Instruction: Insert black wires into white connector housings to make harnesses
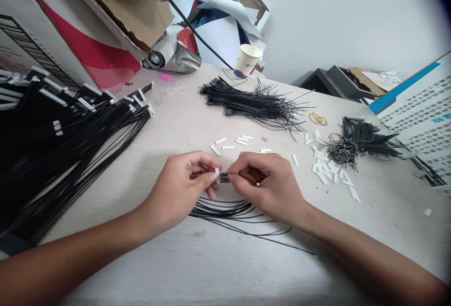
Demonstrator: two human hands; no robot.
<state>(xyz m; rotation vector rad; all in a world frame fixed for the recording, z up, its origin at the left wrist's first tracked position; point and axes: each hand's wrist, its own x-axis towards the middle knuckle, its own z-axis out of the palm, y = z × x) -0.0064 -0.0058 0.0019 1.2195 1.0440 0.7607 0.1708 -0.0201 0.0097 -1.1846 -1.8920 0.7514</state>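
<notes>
My left hand (192, 179) pinches a small white connector housing (217, 176) between thumb and fingers, over the near middle of the table. Several thin black wires run side by side out of the housing's right side. Close against it, my right hand (260, 179) has its thumb and index finger closed on a black wire (243, 175); the wire's tip is hidden by the fingers. Beneath both hands a loop of black wires (225, 209) curves across the table, with one loose end (314, 255) reaching out to the lower right.
Loose white housings (326, 167) lie scattered to the right. A bundle of black wires (253, 101) rests behind the hands, near a paper cup (248, 59). Wired harnesses (81, 146) pile up at left. Rubber bands (318, 118) and another wire bundle (366, 137) lie at right.
</notes>
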